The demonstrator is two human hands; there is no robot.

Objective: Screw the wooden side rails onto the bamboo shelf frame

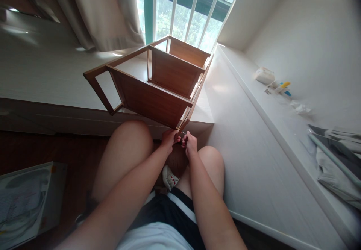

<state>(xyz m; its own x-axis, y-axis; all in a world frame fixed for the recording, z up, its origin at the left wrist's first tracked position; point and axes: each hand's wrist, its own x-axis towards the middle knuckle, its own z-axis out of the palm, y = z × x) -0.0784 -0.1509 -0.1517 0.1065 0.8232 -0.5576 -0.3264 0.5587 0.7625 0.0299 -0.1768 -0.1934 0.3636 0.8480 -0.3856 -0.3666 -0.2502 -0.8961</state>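
A brown wooden shelf rack point(149, 92) with three panels lies tilted on the white window ledge, its near corner hanging over the edge toward me. My left hand point(170, 138) is closed around that near corner, at the end of the rail. Close by on the right, my right hand point(190, 143) pinches a thin metal rod point(183, 132) that points at the same corner. The rod's tip and whatever it meets are too small to make out. Both hands are between my knees.
Right of me rises a white panel wall with a ledge point(239, 77) bearing a white packet point(264, 76), a yellow-and-blue item point(284, 86) and folded cloth point(335, 163). A curtain point(107, 17) hangs beside the barred window. A box point(31, 201) with cables stands at lower left.
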